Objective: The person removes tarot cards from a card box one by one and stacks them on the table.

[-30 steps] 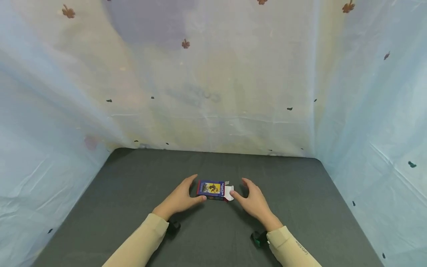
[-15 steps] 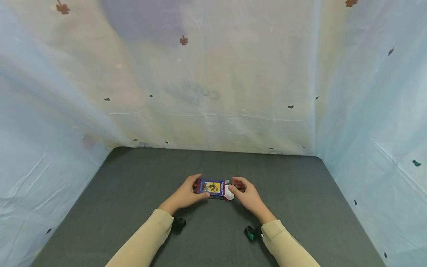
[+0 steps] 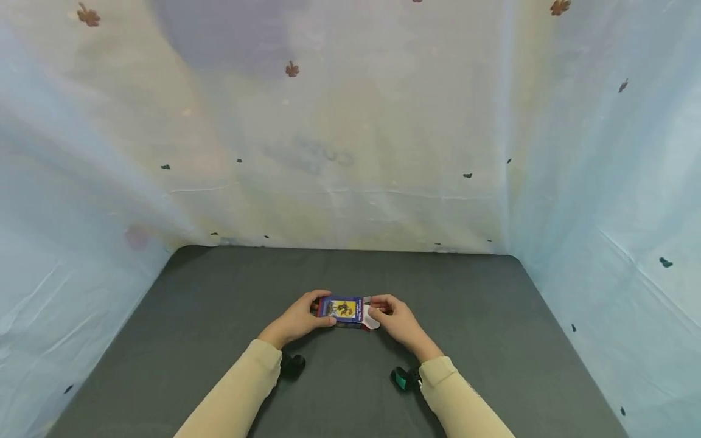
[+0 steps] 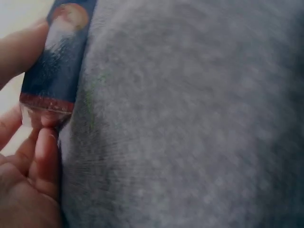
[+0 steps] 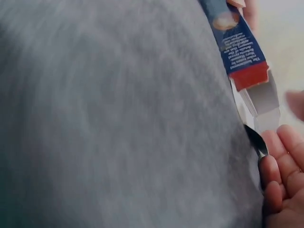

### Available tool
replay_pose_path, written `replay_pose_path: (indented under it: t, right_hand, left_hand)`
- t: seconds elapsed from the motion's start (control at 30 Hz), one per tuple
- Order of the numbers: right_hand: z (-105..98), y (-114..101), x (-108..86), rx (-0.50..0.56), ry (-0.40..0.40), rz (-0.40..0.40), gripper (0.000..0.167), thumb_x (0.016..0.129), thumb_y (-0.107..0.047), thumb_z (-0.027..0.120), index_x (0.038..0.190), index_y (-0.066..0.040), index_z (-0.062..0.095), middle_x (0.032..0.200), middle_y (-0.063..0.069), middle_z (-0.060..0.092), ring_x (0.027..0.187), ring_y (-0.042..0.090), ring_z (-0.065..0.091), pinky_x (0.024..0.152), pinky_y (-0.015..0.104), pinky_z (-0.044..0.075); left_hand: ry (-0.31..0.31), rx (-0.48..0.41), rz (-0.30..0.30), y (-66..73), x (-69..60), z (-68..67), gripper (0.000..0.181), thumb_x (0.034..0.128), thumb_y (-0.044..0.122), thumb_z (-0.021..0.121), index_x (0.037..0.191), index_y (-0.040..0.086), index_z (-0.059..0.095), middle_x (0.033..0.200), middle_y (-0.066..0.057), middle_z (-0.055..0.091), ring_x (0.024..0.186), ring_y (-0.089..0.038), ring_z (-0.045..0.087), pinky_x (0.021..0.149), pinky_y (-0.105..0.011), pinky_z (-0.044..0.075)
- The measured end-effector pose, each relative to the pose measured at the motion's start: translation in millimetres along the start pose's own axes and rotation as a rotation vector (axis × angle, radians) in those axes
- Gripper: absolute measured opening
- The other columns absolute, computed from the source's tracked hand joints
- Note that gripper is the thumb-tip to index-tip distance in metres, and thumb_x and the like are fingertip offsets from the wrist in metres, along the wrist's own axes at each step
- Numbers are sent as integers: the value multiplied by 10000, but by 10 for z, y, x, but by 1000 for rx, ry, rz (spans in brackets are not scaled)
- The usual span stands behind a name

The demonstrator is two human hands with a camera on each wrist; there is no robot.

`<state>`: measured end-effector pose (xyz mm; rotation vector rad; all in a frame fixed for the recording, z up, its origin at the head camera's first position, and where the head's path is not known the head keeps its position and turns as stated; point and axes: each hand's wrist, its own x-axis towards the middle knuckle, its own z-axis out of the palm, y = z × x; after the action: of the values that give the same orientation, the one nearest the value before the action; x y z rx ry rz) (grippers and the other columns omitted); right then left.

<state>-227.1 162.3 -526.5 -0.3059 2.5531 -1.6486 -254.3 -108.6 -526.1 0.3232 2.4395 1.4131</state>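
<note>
A small blue box with a yellow picture [image 3: 342,309] lies across the middle of the dark table. My left hand [image 3: 294,320] grips its left end, thumb on the near side, fingers round the far corner. At the right end a white flap [image 3: 370,317] stands out. My right hand [image 3: 404,323] is there, its thumb by the flap and its fingers bent behind. The right wrist view shows the box's open end [image 5: 264,97], the fingers [image 5: 271,166] just below it and the thumb apart from them. A dark glossy piece [image 5: 257,141] touches these fingers; I cannot tell what it is.
The dark grey table [image 3: 241,274] reaches to a pale patterned curtain [image 3: 350,121] at the back, with more curtain on both sides. A black device [image 3: 292,367] sits on my left wrist, another [image 3: 402,378] on the right.
My left hand has closed round the box's left end. My right hand has moved left to the flap, its fingers more bent than before. The whole head view has shifted slightly.
</note>
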Motion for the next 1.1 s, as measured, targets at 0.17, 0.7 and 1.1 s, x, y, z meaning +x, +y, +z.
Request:
replay_pose_path:
  t: [0.17,0.7,1.1]
  right_hand:
    - [79,32,19,-67,4,-4,339,953,-233,643,1267,-117,595,1144,35,598,987,191,538,792,370,457]
    - [198,43,-6,-210,86,32,269,907,-288,699,1135,-163,631,1081,-4,596,995,191,462,870,440,347]
    - [214,-40,106,-365,91,-7,287,852,-280,739,1086,-143,647,960,-33,558,892,187,409,813,434,269]
  left_hand:
    - [-16,-21,7,-40,5,-26,728,786,375,799,1416,237,462,1202,-64,494,1010,-226,478,837,-405,413]
    - [-75,-48,43,-131,-54,13,672,797,381,786,1369,241,463,1152,-74,480,960,-232,480,795,-383,429]
    - [-63,-20,46,-31,-9,-35,661,799,341,792,1363,218,470,1152,-65,474,966,-230,462,795,-375,421]
